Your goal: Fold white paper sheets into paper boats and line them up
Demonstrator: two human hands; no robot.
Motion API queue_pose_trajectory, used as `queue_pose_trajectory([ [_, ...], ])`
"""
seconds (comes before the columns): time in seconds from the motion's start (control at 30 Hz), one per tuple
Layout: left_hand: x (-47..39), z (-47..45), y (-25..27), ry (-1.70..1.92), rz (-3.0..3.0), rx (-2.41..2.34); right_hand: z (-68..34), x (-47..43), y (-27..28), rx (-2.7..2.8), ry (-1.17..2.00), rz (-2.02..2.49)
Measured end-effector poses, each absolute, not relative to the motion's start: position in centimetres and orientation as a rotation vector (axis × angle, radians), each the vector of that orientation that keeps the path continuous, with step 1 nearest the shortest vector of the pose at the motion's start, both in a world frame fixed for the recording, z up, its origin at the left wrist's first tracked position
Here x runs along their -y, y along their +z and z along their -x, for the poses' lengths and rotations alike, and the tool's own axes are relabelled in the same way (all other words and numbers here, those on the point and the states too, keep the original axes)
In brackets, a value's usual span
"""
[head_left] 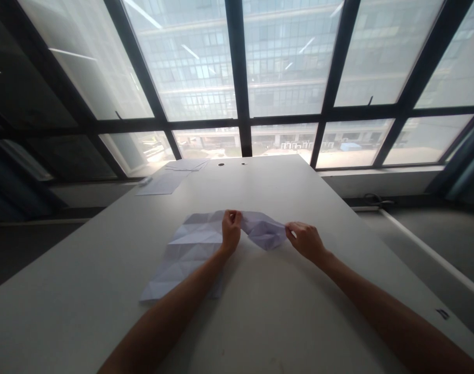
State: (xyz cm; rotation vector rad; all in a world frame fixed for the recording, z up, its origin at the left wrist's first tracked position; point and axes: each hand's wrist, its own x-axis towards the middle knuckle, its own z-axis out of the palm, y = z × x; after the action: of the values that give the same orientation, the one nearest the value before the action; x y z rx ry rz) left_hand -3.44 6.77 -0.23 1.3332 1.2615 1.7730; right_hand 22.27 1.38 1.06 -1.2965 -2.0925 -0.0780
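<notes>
A white sheet of paper (pixel 268 235), creased and partly folded, is stretched between my two hands above the table. My left hand (pixel 232 228) pinches its upper left edge with the fingertips. On the other side, my right hand (pixel 305 238) pinches the right end of the same piece. To the left, a creased part of paper (pixel 194 249) with a grid of triangular folds lies on the table, partly covered by my left forearm. Whether it is joined to the held piece behind my left hand, I cannot tell.
The white table (pixel 299 322) reaches toward large dark-framed windows. Flat sheets of paper (pixel 159 184) lie at its far left, beside a small pale object (pixel 145 181). A small dark item (pixel 442 314) sits near the right edge. Two holes show at the far end.
</notes>
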Motion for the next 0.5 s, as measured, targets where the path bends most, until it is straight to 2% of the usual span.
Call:
queue_pose_trajectory([
  [0.07,-6.9,3.4,-0.3,1.776,-1.324,-1.255,-22.2,-1.5,0.9,1.945,-0.004,1.317],
  [0.23,-6.8,3.3,-0.5,1.723,-1.340,-1.219,-21.9,-2.1,0.1,1.673,0.462,1.217],
  [0.5,-5.7,2.8,0.2,1.678,-1.653,-1.149,-22.6,-3.0,-0.6,1.489,0.432,1.279],
])
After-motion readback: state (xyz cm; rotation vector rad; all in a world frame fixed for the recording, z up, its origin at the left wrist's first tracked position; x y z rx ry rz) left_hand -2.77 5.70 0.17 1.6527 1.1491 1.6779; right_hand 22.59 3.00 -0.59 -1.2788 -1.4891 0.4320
